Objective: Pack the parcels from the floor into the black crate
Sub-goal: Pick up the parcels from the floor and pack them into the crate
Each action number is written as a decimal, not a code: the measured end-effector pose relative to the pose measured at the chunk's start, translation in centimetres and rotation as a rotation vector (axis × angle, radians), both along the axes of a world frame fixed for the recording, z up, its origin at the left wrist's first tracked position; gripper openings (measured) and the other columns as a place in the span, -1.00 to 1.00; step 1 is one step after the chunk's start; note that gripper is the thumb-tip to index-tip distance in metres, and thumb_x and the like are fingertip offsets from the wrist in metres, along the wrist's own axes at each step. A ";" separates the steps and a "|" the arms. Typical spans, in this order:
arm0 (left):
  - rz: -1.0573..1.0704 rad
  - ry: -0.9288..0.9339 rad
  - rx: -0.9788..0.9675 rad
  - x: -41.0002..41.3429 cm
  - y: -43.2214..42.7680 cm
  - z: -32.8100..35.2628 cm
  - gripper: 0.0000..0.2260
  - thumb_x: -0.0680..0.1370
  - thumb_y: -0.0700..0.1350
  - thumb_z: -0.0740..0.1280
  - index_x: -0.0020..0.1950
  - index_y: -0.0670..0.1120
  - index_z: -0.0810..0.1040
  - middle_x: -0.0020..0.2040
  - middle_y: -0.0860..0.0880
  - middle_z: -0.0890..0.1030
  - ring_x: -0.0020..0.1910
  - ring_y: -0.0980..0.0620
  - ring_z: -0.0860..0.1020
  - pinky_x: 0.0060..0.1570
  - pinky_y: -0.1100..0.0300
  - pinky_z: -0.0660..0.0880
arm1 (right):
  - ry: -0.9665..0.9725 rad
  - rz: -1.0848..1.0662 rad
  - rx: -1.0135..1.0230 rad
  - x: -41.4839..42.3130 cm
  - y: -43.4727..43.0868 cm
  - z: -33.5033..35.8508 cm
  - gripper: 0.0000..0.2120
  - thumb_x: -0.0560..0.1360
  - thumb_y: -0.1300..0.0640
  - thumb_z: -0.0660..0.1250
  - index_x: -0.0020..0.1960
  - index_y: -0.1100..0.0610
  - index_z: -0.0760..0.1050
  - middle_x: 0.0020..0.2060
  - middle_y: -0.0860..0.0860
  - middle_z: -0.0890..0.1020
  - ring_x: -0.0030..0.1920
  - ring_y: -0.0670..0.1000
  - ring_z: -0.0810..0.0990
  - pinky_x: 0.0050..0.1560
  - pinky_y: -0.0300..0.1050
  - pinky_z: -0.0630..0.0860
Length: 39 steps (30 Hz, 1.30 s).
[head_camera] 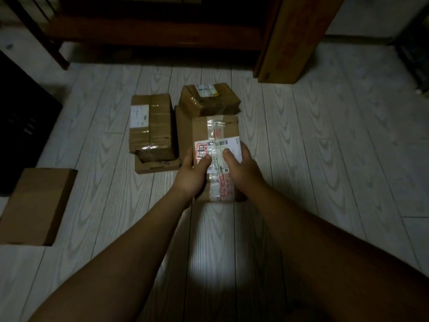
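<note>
Both of my hands grip one brown taped parcel (214, 133) with a white label, at the middle of the view. My left hand (190, 176) holds its left side with the thumb on top; my right hand (241, 168) holds its right side the same way. Behind it lies a small taped parcel (209, 98) on a flat carton (183, 126). To the left a taller taped parcel (152, 126) rests on another flat carton (157, 166). A plain brown box (34, 205) lies at the left edge. The black crate (21, 122) stands at the far left, mostly dark.
Pale wood-grain floor planks (325, 159) spread all around. Dark wooden furniture (151, 31) runs along the back, with a chair leg (60, 56) at the back left. A tall cardboard box (294, 38) leans at the back right.
</note>
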<state>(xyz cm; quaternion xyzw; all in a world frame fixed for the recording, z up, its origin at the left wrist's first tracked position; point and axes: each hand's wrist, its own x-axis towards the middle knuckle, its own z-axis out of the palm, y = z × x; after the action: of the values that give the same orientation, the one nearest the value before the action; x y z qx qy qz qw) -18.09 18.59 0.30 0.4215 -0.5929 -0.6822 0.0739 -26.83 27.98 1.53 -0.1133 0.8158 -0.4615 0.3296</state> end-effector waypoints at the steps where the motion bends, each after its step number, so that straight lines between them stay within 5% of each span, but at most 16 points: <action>1: 0.022 0.048 -0.030 -0.4 -0.3 0.9 -0.65 0.56 0.00 0.28 0.35 0.08 0.40 0.14 0.03 0.63 0.06 0.07 0.62 0.15 0.00 0.53 | 0.029 -0.011 -0.021 -0.3 -0.7 1.0 -0.51 0.48 -0.26 0.20 0.37 -0.18 0.30 0.09 -0.05 0.56 0.02 0.01 0.58 0.12 0.00 0.53; 4: 0.053 0.164 -0.082 -1.2 -1.4 3.9 -0.69 0.59 0.04 0.22 0.33 0.15 0.40 0.14 0.05 0.63 0.09 0.07 0.62 0.16 -0.03 0.53 | 0.091 -0.024 -0.114 -1.3 -2.3 3.9 -0.39 0.36 -0.36 0.17 0.39 -0.27 0.24 0.18 0.00 0.53 0.07 0.02 0.59 0.10 0.03 0.55; 8: 0.087 0.298 -0.079 -2.2 -2.9 7.5 -0.71 0.62 0.10 0.06 0.31 0.23 0.39 0.09 0.08 0.65 0.10 0.00 0.62 0.09 -0.08 0.54 | 0.088 0.007 -0.304 -2.4 -3.3 8.0 -0.57 0.61 -0.04 0.15 0.45 -0.23 0.17 0.11 -0.12 0.53 -0.04 -0.19 0.56 -0.15 -0.30 0.49; 11: 0.122 0.375 -0.105 -2.7 -3.5 10.0 -0.68 0.63 0.10 0.04 0.35 0.19 0.38 0.08 0.06 0.66 0.09 0.02 0.63 0.02 -0.01 0.55 | 0.152 0.000 -0.409 -2.8 -4.0 10.6 -0.62 0.62 -0.04 0.12 0.39 -0.33 0.17 0.23 -0.09 0.51 0.08 -0.11 0.57 0.03 -0.13 0.55; 14: 0.116 0.373 -0.226 -3.0 -4.5 12.8 -0.63 0.59 0.18 0.06 0.40 0.24 0.31 0.16 0.10 0.61 0.09 0.10 0.61 0.11 -0.02 0.53 | 0.154 -0.012 -0.477 -3.1 -4.8 13.1 -0.60 0.62 -0.08 0.11 0.44 -0.25 0.19 0.19 -0.11 0.55 0.08 -0.10 0.58 0.07 -0.10 0.55; 20: 0.083 0.320 -0.247 -1.5 -5.6 21.8 -0.50 0.53 0.26 0.12 0.46 0.21 0.22 0.34 0.04 0.49 0.21 0.09 0.55 0.21 -0.01 0.48 | 0.157 -0.021 -0.494 -1.8 -5.3 20.5 -0.64 0.61 -0.03 0.11 0.39 -0.22 0.24 -0.02 -0.23 0.58 -0.06 -0.25 0.61 -0.13 -0.34 0.52; 24: 0.083 0.322 -0.226 -0.6 -5.2 32.4 -0.54 0.58 0.15 0.09 0.49 0.13 0.22 0.29 0.04 0.54 0.13 0.18 0.58 0.16 0.12 0.50 | 0.145 -0.013 -0.481 -1.3 -5.0 30.9 -0.65 0.62 0.00 0.12 0.40 -0.14 0.28 -0.01 -0.21 0.58 -0.13 -0.35 0.60 -0.25 -0.47 0.48; 27: 0.044 0.360 -0.210 0.2 -5.1 42.3 -0.48 0.56 0.07 0.22 0.50 0.20 0.14 0.29 0.05 0.54 0.18 0.07 0.57 0.17 -0.06 0.51 | 0.167 -0.001 -0.480 -0.9 -4.8 40.7 -0.66 0.59 -0.10 0.12 0.36 -0.20 0.30 0.00 -0.22 0.60 -0.08 -0.32 0.61 -0.19 -0.43 0.51; 31: 0.008 0.329 -0.228 3.4 -4.9 56.2 -0.43 0.59 -0.09 0.21 0.52 0.21 0.05 0.26 0.07 0.56 0.15 0.10 0.59 0.14 0.00 0.55 | 0.106 0.040 -0.459 0.8 -4.9 54.6 -0.64 0.62 -0.02 0.11 0.41 -0.15 0.30 -0.04 -0.24 0.60 -0.15 -0.36 0.60 -0.30 -0.47 0.47; 35: 0.000 0.274 -0.261 8.1 -4.6 69.1 -0.43 0.59 0.00 0.24 0.51 0.24 0.05 0.29 0.12 0.53 0.19 0.16 0.56 0.22 0.05 0.50 | 0.038 0.089 -0.426 4.7 -4.3 67.8 -0.68 0.62 -0.08 0.09 0.37 -0.24 0.27 -0.05 -0.23 0.61 -0.17 -0.29 0.63 -0.23 -0.34 0.51; 39: 0.027 0.285 -0.241 11.3 -3.4 76.8 -0.48 0.59 -0.05 0.21 0.50 0.23 0.12 0.24 0.10 0.56 0.12 0.15 0.60 0.06 0.18 0.58 | 0.051 0.156 -0.431 7.3 -3.6 75.5 -0.70 0.61 -0.11 0.09 0.33 -0.26 0.26 -0.02 -0.20 0.61 -0.10 -0.16 0.65 -0.09 -0.12 0.58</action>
<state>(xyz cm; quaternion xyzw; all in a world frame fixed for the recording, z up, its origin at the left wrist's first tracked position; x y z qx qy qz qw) -6.79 15.23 77.09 0.3168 -0.6482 -0.6578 0.2164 -19.48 24.42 77.03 -0.2552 0.6954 -0.5952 0.3117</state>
